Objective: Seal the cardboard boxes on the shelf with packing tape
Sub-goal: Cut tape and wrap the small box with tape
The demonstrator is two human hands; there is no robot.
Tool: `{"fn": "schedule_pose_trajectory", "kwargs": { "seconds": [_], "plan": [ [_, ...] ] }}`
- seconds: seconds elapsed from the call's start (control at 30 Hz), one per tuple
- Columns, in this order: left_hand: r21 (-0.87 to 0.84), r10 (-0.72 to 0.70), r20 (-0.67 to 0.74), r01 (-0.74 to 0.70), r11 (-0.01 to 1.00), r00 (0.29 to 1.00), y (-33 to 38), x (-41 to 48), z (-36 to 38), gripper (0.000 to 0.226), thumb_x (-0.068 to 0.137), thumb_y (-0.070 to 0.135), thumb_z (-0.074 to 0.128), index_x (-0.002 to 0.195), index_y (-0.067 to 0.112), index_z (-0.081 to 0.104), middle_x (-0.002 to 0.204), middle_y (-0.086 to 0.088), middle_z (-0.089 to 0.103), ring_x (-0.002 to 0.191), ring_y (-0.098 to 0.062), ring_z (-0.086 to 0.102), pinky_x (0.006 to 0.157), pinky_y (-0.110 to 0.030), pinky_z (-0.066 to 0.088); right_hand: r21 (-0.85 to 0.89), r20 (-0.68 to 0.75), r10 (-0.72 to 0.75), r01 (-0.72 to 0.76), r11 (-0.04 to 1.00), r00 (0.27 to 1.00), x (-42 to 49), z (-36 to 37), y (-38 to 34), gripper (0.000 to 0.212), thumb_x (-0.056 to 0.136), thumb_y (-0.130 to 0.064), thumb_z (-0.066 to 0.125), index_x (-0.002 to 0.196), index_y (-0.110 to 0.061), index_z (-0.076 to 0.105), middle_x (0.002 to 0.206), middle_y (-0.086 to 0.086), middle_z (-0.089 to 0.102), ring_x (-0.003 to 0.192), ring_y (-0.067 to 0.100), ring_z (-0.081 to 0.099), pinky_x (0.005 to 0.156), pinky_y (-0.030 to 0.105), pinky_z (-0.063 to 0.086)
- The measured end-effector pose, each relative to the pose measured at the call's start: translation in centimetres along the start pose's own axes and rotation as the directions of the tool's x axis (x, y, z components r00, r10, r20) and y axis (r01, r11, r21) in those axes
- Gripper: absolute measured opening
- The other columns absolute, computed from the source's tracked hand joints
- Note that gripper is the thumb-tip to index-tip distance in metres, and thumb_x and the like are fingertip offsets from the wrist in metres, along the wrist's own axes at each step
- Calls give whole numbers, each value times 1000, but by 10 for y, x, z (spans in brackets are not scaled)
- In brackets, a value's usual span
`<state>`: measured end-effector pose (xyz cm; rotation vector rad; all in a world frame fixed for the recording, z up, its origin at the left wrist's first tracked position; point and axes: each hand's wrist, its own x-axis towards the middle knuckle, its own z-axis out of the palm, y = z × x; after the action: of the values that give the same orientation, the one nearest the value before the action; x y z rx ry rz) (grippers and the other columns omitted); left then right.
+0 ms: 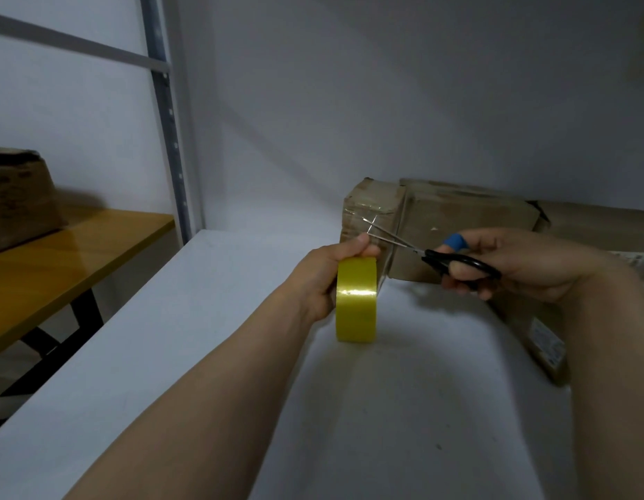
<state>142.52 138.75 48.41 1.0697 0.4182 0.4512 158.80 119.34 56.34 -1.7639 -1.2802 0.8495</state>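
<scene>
My left hand [326,274] grips a yellow roll of packing tape [356,301], held upright just in front of a long cardboard box [454,225] that lies on the white shelf [212,319]. A clear strip of tape runs from the roll up over the box's left end. My right hand [512,265], a blue band on one finger, holds black-handled scissors [457,263]. The scissor blades [383,232] are spread apart at the tape strip, right by my left thumb.
Another cardboard box [544,341] with a printed label lies at the right under my right forearm. Left of the shelf stand a grey metal upright [169,120] and a wooden table [60,261] carrying a further box [17,200]. A white wall is behind.
</scene>
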Motion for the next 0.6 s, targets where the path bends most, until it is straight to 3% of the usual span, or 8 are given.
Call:
{"fn": "schedule_pose_trajectory", "kwargs": {
  "seconds": [0.23, 0.4, 0.5, 0.6],
  "plan": [
    [3, 15, 27, -15, 1000, 1000, -2, 2, 2, 22, 84, 32, 76, 84, 10, 77, 93, -10, 72, 80, -23, 68, 85, -39, 56, 29, 48, 2, -4, 1000, 999, 16, 6, -12, 96, 20, -59, 99, 97, -12, 65, 79, 9, 68, 62, 12, 63, 44, 18, 46],
    [-30, 14, 23, -13, 999, 1000, -3, 3, -1, 21, 87, 30, 74, 81, 10, 77, 98, -12, 69, 91, -27, 63, 98, -44, 52, 20, 60, -2, 1, 1000, 998, 22, 9, -16, 96, 22, -60, 98, 97, -12, 63, 77, 8, 67, 61, 13, 62, 42, 17, 42],
    [-33, 16, 19, -15, 999, 1000, -3, 3, -1, 21, 87, 29, 74, 79, 10, 77, 94, -11, 71, 85, -25, 65, 93, -43, 54, -10, 61, 1, 0, 1000, 998, 24, 7, -13, 96, 24, -61, 98, 98, -11, 63, 77, 9, 67, 59, 12, 62, 40, 17, 40],
    [-38, 16, 19, -15, 999, 1000, -1, 2, 0, 20, 88, 28, 74, 81, 9, 76, 89, -9, 72, 75, -21, 67, 77, -37, 58, -28, 63, -5, 6, 1000, 998, 25, 3, -10, 94, 25, -58, 98, 98, -10, 63, 75, 11, 67, 54, 12, 61, 37, 17, 38]
  ]
}}
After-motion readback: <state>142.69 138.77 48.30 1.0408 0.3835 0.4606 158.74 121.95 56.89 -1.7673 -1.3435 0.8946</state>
